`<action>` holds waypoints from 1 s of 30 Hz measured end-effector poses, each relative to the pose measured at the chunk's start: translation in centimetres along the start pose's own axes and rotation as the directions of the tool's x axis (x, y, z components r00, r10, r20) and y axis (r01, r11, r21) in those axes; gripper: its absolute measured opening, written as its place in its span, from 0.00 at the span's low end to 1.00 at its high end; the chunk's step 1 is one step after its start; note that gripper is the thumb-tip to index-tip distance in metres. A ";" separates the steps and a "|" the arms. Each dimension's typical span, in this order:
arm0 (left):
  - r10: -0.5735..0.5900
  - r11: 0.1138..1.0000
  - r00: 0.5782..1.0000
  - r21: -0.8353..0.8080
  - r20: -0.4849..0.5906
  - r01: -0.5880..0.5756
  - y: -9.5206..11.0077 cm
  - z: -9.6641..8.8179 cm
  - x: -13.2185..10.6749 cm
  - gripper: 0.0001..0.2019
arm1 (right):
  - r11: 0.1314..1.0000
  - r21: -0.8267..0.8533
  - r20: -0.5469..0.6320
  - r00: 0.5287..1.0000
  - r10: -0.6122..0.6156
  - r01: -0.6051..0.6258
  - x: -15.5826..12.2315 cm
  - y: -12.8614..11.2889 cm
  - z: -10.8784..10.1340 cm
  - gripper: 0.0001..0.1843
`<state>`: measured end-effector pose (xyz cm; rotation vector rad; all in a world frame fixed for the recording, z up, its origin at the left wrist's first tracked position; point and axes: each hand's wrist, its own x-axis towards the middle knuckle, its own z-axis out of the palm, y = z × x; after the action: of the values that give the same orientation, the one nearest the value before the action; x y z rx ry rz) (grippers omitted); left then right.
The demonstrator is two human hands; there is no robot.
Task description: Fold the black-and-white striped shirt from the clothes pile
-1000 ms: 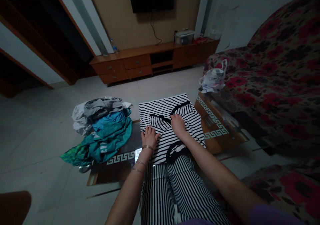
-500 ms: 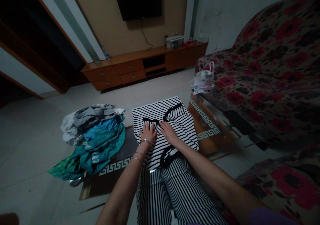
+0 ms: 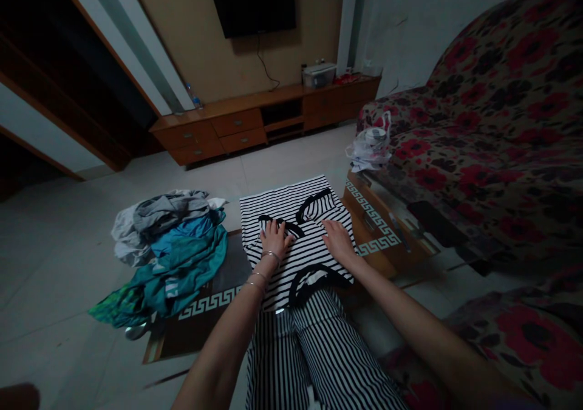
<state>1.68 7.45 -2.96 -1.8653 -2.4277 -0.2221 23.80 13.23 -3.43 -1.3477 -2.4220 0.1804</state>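
Observation:
A black-and-white striped garment (image 3: 291, 206) with black trim lies spread on a low glass-topped table (image 3: 218, 297). My left hand (image 3: 274, 239) rests flat on its left side, fingers stretched out, bangles on the wrist. Lying flat on the garment's right part, near the table's right edge, is my right hand (image 3: 337, 240), fingers spread. Neither hand holds anything. Striped trousers on my legs (image 3: 314, 349) show below the table.
A heap of grey, blue and teal clothes (image 3: 168, 246) sits at the table's left end. A floral sofa (image 3: 492, 124) runs along the right with a white plastic bag (image 3: 371, 146) on it. A wooden TV cabinet (image 3: 255, 121) stands at the far wall.
My right hand has slid from the garment's middle out to its right side. My left hand has stayed near the neckline on the left. The view has barely shifted.

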 end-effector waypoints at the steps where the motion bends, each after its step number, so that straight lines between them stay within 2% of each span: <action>1: -0.012 1.000 0.998 -0.012 -0.056 0.012 0.5 -0.4 0.5 0.23 | 0.999 -0.013 -0.007 0.999 0.045 -0.045 -0.6 -0.1 -0.9 0.24; 3: -0.046 0.998 0.991 -0.049 -0.125 0.040 1.9 -1.1 2.1 0.20 | 0.991 -0.046 -0.008 0.992 0.126 -0.127 -2.2 -0.3 -2.2 0.23; 4: -0.078 0.995 0.991 -0.078 -0.112 0.069 2.8 -1.3 3.1 0.19 | 0.986 -0.059 -0.002 0.988 0.157 -0.157 -3.0 -0.3 -2.6 0.23; 8: -0.189 0.958 0.974 -0.193 0.124 0.210 5.5 -1.5 7.9 0.15 | 0.976 -0.060 0.004 0.978 0.210 -0.210 -5.5 0.3 -2.1 0.21; 10: -0.152 0.950 0.967 -0.241 0.206 0.200 5.8 -1.7 10.0 0.11 | 0.980 -0.026 -0.031 0.980 0.197 -0.198 -6.1 1.0 -1.4 0.20; 14: -0.029 0.934 0.965 -0.337 0.261 0.120 4.5 -2.8 12.5 0.10 | 0.986 0.103 -0.087 0.987 0.136 -0.127 -6.4 2.8 -0.8 0.21; 18: 0.005 0.933 0.961 -0.348 0.275 0.094 2.7 -4.4 13.1 0.09 | 0.972 0.228 -0.109 0.990 0.089 -0.062 -6.9 4.2 -0.7 0.18; 21: 0.012 0.944 0.963 -0.321 0.270 0.078 1.9 -4.9 12.8 0.11 | 0.959 0.284 -0.121 0.992 0.045 -0.009 -7.3 5.0 -0.8 0.18; 25: 0.035 0.965 0.948 -0.258 0.318 0.051 1.4 -4.2 11.9 0.14 | 0.954 0.298 -0.108 0.994 -0.005 0.037 -7.7 5.4 -1.3 0.18; 30: 0.078 0.976 0.895 -0.217 0.439 0.021 1.4 -2.8 10.9 0.15 | 0.972 0.232 0.037 0.998 -0.056 0.046 -7.7 5.9 -2.3 0.13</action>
<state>0.16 17.75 1.50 -2.2605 -2.7583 -0.0606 33.05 9.74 -4.89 -1.1879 -2.3812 0.4669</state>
